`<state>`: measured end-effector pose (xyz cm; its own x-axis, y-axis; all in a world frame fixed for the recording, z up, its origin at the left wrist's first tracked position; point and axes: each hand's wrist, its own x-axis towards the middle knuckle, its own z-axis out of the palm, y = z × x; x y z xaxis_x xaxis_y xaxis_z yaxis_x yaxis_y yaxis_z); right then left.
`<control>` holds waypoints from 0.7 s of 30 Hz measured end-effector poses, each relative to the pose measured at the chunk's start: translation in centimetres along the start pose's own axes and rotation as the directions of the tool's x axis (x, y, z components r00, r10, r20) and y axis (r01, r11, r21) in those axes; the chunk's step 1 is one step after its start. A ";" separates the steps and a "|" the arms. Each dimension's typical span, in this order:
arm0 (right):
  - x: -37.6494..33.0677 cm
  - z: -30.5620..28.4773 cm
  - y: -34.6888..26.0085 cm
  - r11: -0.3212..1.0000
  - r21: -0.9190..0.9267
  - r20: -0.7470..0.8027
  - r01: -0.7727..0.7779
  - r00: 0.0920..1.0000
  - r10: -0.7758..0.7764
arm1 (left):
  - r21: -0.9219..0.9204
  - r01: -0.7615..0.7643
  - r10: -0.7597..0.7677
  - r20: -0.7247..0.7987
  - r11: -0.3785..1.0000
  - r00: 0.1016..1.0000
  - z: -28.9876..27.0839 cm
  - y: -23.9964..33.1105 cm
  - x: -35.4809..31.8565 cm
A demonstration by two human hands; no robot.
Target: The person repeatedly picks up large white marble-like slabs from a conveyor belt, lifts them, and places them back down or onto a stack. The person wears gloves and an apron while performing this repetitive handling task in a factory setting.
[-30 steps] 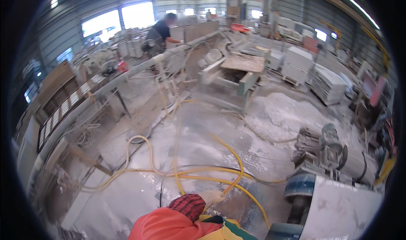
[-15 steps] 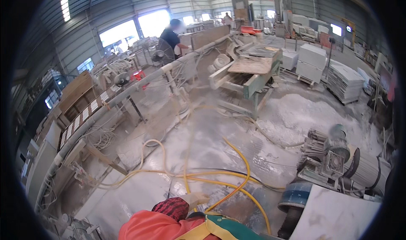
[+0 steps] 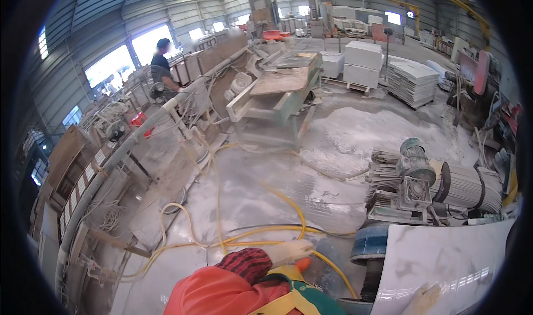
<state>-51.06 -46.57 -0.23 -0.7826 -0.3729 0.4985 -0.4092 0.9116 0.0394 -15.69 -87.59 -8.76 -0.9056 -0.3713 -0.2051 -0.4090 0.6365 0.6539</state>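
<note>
My left hand [image 3: 291, 252], in a pale glove, stretches rightward across my front at the end of a red sleeve with a plaid cuff. Its fingers look extended, and no held object shows. Just below it is a small orange thing [image 3: 303, 264] I cannot make out. A yellow hose [image 3: 332, 263] runs on the floor close by the fingertips. My right hand [image 3: 424, 299], gloved too, lies low over the white, grey-veined slab [image 3: 449, 254]; its fingers appear flat, and its arm is out of view. The slab's surface is glossy.
Beside the slab stands a dusty machine with a motor [image 3: 415, 160] and a blue drum [image 3: 368, 243]. Hoses [image 3: 222, 243] cross the wet floor. Ahead are a stone-topped bench [image 3: 283, 81], stacked slabs [image 3: 411, 81] and white blocks [image 3: 362, 62]. A person [image 3: 161, 68] stands beyond a long pipe [image 3: 119, 151].
My view has turned rightward, so the room's contents sit further left. My left hand has swung right across my body. My right hand has come into view over the slab.
</note>
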 end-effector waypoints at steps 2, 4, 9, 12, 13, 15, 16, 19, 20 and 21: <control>-1.1 -1.3 -1.7 0.996 -0.089 0.020 -0.006 1.000 0.007 | -0.014 -0.157 0.155 -0.071 0.988 0.985 0.8 0.3 5.3; -2.7 -1.2 -2.8 0.983 -0.180 -0.018 -0.027 1.000 0.024 | -0.155 -0.203 0.199 -0.038 0.967 0.979 -0.1 3.5 9.8; -5.7 -1.3 -4.5 0.991 -0.119 -0.045 0.054 0.997 -0.059 | -0.032 -0.506 0.503 -0.059 0.862 0.862 0.3 6.9 16.0; -6.0 -2.7 -5.6 0.997 -0.071 -0.040 0.032 0.999 -0.035 | 0.057 -0.634 0.637 -0.067 0.771 0.768 0.5 7.2 16.5; -6.2 -2.3 -5.3 0.996 -0.079 -0.042 0.047 0.998 -0.050 | 0.093 -0.661 0.667 -0.059 0.744 0.743 0.1 7.5 16.5; -7.1 -0.4 -3.8 0.958 -0.250 0.000 0.138 0.990 -0.142 | 0.121 -0.710 0.712 0.029 0.694 0.701 -1.5 8.1 17.1; -7.6 0.6 -3.1 0.925 -0.333 0.031 0.180 0.983 -0.180 | 0.130 -0.735 0.733 0.077 0.665 0.676 -2.4 8.6 17.4; -7.9 0.0 -3.9 0.904 -0.394 0.028 0.168 0.985 -0.171 | 0.180 -0.714 0.697 0.156 0.676 0.700 -4.3 10.0 19.1; -7.8 -0.4 -4.7 0.936 -0.326 -0.005 0.132 0.990 -0.141 | 0.202 -0.708 0.692 0.154 0.677 0.706 -4.7 10.2 19.6; -7.2 -1.7 -6.0 0.960 -0.264 -0.034 0.087 0.994 -0.100 | 0.209 -0.702 0.681 0.173 0.681 0.712 -5.9 11.2 20.0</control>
<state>-42.23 -49.05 -2.59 -0.7214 -0.4559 0.5213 -0.3374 0.8887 0.3104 -37.70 -91.84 -1.27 -0.9424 0.2860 0.1733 0.3339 0.8351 0.4373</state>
